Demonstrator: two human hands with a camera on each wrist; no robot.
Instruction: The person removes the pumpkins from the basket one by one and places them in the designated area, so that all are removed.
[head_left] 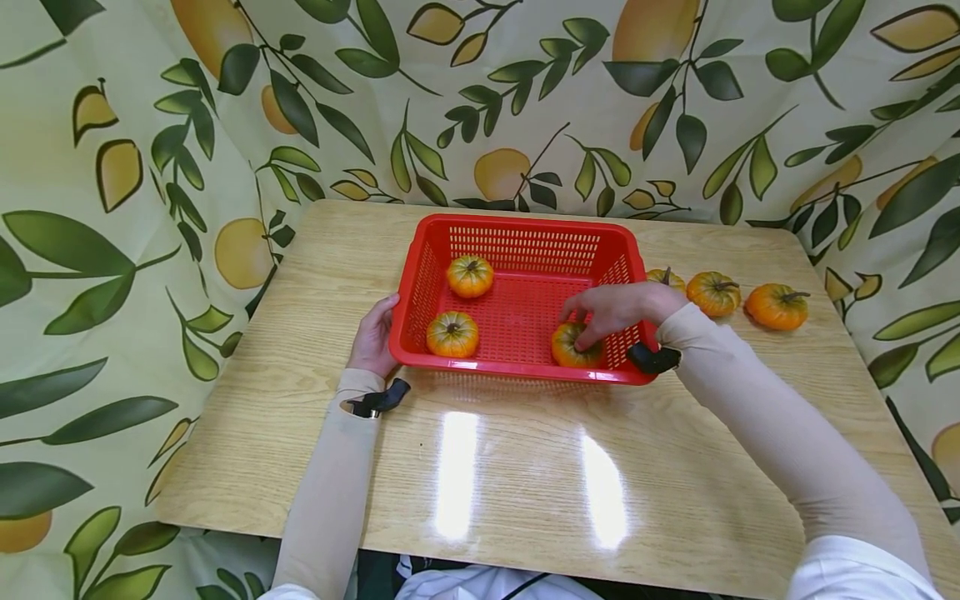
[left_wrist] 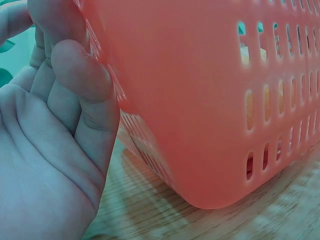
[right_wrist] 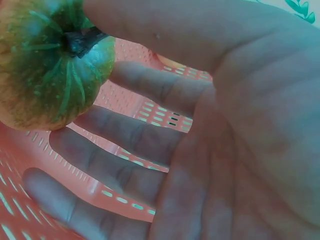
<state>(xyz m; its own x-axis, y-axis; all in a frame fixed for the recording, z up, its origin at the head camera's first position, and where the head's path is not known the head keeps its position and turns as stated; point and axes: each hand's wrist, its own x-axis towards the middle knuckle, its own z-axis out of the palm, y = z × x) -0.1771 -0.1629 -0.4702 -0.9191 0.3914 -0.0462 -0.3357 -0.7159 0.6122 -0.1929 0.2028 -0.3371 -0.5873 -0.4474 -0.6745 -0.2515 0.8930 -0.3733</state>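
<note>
- Pumpkin (head_left: 568,352) in basket (head_left: 510,367), near-right corner, towards worktop's (head_left: 510,500) far edge; probably light, firm.
- Right hand (head_left: 617,307) pinches it; sides likely hold better than stem (right_wrist: 77,44).
- Left hand (head_left: 373,340) touches basket, fingers relaxed.

On the worktop (head_left: 285,417) stands a basket (head_left: 517,368). Inside, at left, the rear pumpkin (head_left: 470,277) sits behind the front pumpkin (head_left: 452,335); another pumpkin (head_left: 573,348) lies front right, under the right hand (head_left: 611,312). Three outer pumpkins (head_left: 777,307) line up rightward.
</note>
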